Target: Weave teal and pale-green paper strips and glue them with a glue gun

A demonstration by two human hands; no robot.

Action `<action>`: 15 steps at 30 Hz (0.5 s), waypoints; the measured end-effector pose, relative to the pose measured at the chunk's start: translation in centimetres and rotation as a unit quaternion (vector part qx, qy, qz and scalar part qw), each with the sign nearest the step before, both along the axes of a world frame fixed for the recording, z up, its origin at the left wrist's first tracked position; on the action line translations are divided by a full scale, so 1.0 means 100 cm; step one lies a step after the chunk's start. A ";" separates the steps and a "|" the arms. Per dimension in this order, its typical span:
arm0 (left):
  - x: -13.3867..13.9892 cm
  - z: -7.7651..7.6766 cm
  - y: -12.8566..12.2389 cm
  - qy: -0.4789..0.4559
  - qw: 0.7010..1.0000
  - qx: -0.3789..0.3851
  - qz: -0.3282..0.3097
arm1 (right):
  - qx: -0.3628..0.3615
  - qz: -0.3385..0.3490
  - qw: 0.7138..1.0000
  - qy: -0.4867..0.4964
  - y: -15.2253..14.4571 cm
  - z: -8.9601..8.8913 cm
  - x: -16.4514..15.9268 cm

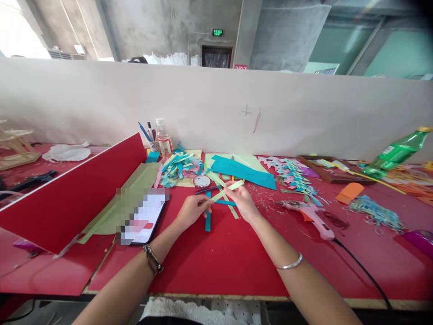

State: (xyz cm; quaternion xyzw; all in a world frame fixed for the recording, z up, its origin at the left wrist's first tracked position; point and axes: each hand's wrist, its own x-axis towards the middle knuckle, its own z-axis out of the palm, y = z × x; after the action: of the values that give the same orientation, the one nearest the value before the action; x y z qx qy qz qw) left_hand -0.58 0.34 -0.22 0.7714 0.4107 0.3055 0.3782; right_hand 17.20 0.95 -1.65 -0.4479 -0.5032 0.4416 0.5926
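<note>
Several paper strips (216,198), some teal and some pale green, lie crossed over each other in the middle of the red surface (216,266), and both hands work on them. One teal strip (207,216) points toward the person and lies flat on the red cover, and a pale green strip (233,185) rises a little at its far end. The left hand (191,211) has its grip closed on the strips at the point where they cross, with thumb and fingers pinched together. The right hand (241,201) pinches the pale green strip near its upper end, so its grip is also closed on paper. Each wrist carries a bracelet. Just behind the strips there is a small round tape roll (202,181), and behind it a sheet of teal paper (243,171) lies on pale green sheets. To the left of them is a heap of cut strips (177,168) in mixed colours, with a small clear bottle (164,137) and a cup of pens (150,135) near the wall. A phone (144,219) lies left of the left hand, beside a raised red board (67,198). To the right of the hands a pink glue gun (311,216) rests on the surface, its black cable running toward the near edge. Farther right is a woven piece of strips (294,174), a wooden tray (331,169) and a green plastic bottle (397,151) that lies tilted.
</note>
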 end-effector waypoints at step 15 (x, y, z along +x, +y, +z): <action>-0.007 -0.002 0.003 0.145 0.979 0.118 0.082 | 0.273 -0.144 0.775 -0.551 -0.021 0.025 0.006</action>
State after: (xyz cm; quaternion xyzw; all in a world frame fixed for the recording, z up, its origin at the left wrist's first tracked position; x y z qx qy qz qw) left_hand -1.33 0.64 -0.38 0.8101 0.4845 0.2668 0.1945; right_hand 17.75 -1.19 0.84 -0.5012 -0.7728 -0.1272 0.3679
